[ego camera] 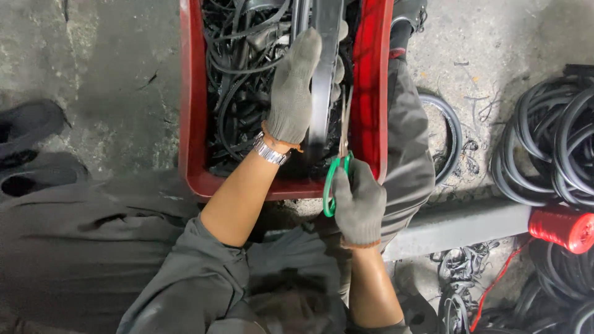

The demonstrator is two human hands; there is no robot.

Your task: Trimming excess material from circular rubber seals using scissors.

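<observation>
We look down on our two gloved hands at work over a red plastic crate (190,124) that sits on the concrete floor (111,74) between our knees. Our left hand (291,93), in a grey knit glove with a metal wristwatch (270,151) at the cuff, reaches into the crate; its fingers (304,52) are closed around a flat black rubber strip (324,74), holding it upright over the crate. Our right hand (359,201), also gloved in grey, grips a pair of green-handled scissors (334,179), the fingers pressed through and around the handles. The blades point up along the lower edge of the strip, just beside our left wrist; we cannot tell how far they are parted.

The crate is filled with a tangle of black rubber offcuts (241,80), thin cords and loops piled under the strip. To our right, coils of black tubing (550,148) lie stacked on the floor, and a single black ring (447,133) lies just beside the crate. A red spool (562,227) rests at the end of a grey bar (458,226). A pair of dark shoes (28,148) sits well apart on the left.
</observation>
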